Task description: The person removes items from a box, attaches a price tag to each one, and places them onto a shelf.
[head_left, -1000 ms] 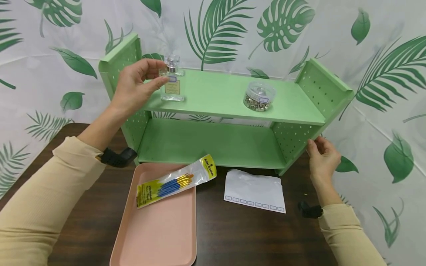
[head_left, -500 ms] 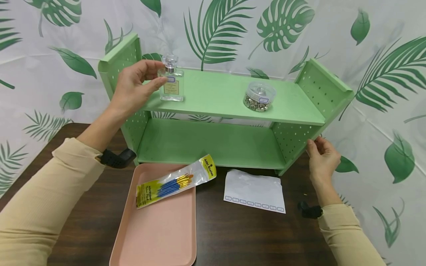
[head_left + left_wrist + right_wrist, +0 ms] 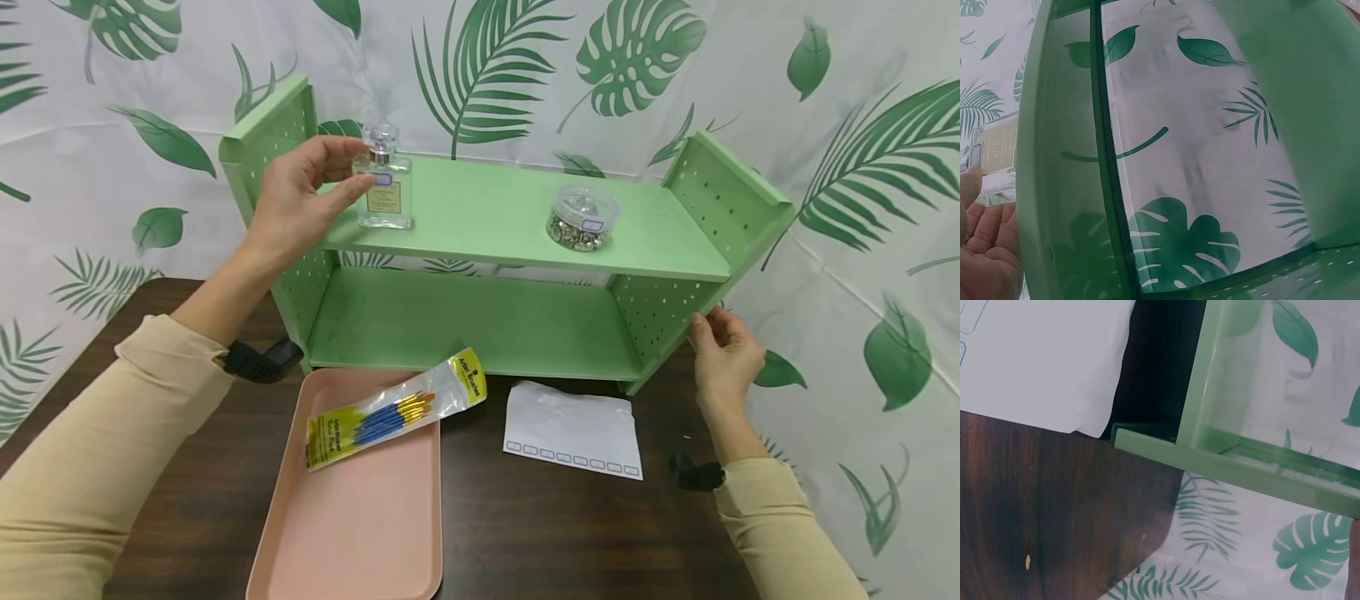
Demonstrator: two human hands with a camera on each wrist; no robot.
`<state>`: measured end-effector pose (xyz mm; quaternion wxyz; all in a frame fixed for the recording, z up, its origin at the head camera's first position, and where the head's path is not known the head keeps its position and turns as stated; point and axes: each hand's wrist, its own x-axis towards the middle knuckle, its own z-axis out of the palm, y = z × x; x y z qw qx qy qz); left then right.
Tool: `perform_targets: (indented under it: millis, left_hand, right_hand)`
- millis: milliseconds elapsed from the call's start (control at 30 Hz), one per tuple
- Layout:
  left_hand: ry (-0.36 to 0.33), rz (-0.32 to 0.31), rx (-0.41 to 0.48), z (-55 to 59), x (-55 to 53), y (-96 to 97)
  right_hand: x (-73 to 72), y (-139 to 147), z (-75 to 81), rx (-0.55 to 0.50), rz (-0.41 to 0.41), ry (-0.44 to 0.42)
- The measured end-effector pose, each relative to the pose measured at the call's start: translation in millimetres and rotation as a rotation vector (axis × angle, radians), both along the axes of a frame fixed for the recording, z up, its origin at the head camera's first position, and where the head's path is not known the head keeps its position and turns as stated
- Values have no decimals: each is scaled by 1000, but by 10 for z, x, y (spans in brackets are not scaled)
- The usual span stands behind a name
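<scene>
At the left end of the green metal shelf unit [image 3: 487,212], a clear glass perfume bottle [image 3: 390,200] stands upright on the upper board. My left hand [image 3: 296,196] pinches its left side, thumb on the small blue-bordered label, other fingers partly hidden behind. The left wrist view shows the bottle [image 3: 1000,156] and part of the left hand [image 3: 988,250] beyond the board's edge. My right hand [image 3: 727,362] holds the front edge of the unit's right side panel between thumb and fingers; only a sliver of it enters the right wrist view.
A round clear jar [image 3: 581,221] of small silvery pieces sits right of centre on the upper board. A packet of artist brushes [image 3: 397,410] lies across a pink tray [image 3: 352,533]. Next to it on the dark table [image 3: 555,542] is a white label sheet [image 3: 573,425].
</scene>
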<state>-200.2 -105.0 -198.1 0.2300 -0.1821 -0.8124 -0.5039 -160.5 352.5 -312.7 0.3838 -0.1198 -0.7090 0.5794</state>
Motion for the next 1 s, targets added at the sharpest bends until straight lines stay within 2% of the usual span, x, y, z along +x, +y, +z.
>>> perform_targets:
  millis: [300,533,800,1000]
  left_hand:
    - [-9,-17,32,-9,21,-8]
    - [35,-17,108,-10,82,-17]
    - [65,-6,247,9,278,-33]
    - [109,-56,363,-39,482,-81]
  right_hand:
    - [1,3,5,5,9,-1]
    - [73,-81,86,6,25,2]
    - [4,-9,6,31,-1,1]
    - [-14,17,-16,44,-18,-10]
